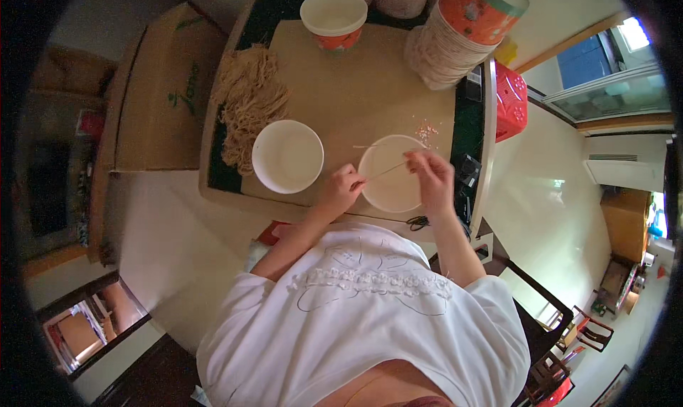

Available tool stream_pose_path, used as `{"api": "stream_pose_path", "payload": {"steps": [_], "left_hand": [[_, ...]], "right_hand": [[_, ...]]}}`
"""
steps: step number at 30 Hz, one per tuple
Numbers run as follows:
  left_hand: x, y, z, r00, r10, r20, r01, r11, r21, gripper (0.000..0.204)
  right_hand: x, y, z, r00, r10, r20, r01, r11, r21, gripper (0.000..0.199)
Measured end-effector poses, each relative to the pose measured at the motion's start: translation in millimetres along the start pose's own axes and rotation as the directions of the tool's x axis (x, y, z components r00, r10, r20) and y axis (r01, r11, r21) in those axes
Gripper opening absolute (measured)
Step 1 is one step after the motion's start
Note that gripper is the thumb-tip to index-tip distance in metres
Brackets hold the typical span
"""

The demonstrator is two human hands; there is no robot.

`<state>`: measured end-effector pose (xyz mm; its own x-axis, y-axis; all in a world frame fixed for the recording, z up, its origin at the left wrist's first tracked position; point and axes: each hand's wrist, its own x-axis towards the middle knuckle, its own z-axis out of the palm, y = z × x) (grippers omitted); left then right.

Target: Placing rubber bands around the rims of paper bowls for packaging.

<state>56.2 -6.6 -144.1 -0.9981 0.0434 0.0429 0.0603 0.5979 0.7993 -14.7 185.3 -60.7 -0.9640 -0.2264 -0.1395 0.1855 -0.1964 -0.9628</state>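
Over a round white bowl (390, 193), my left hand (345, 186) and my right hand (431, 171) hold a thin strand (384, 173) between them. The left pinches one end near the bowl's left rim; the right grips the other above the right rim. Both hands are closed at the fingertips. A slim pale stick (368, 146) lies at the bowl's far rim. To the left stands a second white bowl (286, 158). Behind it spreads a tangled heap of tan strings (249, 94). Tiny pinkish bits (427, 131) are scattered beyond my right hand.
Brown cardboard (341, 87) covers much of the tabletop. At the back are white-and-orange paper tubs (334, 16) and a tall tub stack (455, 40). A red plastic stool (509, 101) stands right of the table, a large cardboard box (167, 94) to the left. Small black items (467, 171) edge the right side.
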Motion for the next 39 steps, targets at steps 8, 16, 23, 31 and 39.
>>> {"api": "stream_pose_path", "payload": {"steps": [8,16,23,31,39], "left_hand": [[-7,9,-8,0.998,0.009,-0.056,-0.012,0.999,-0.048,0.008],[-4,9,-15,0.998,-0.056,-0.020,0.054,0.994,-0.098,0.007],[-5,9,-21,0.999,-0.049,-0.004,0.049,0.996,-0.080,0.008],[-2,11,-19,1.000,0.010,-0.018,-0.010,1.000,0.015,0.008],[-4,16,-16,0.999,0.015,-0.047,-0.014,1.000,0.018,0.005]], "right_hand": [[13,-53,-31,0.999,0.050,-0.007,-0.045,0.947,0.318,0.023],[7,-56,-45,0.999,-0.035,-0.021,0.039,0.962,0.272,0.024],[12,-41,-44,0.993,-0.085,0.085,0.119,0.812,-0.572,0.020],[6,57,15,0.884,0.028,0.467,0.354,0.612,-0.707,0.020],[1,55,19,0.933,0.231,0.277,0.041,0.696,-0.717,0.009]]}}
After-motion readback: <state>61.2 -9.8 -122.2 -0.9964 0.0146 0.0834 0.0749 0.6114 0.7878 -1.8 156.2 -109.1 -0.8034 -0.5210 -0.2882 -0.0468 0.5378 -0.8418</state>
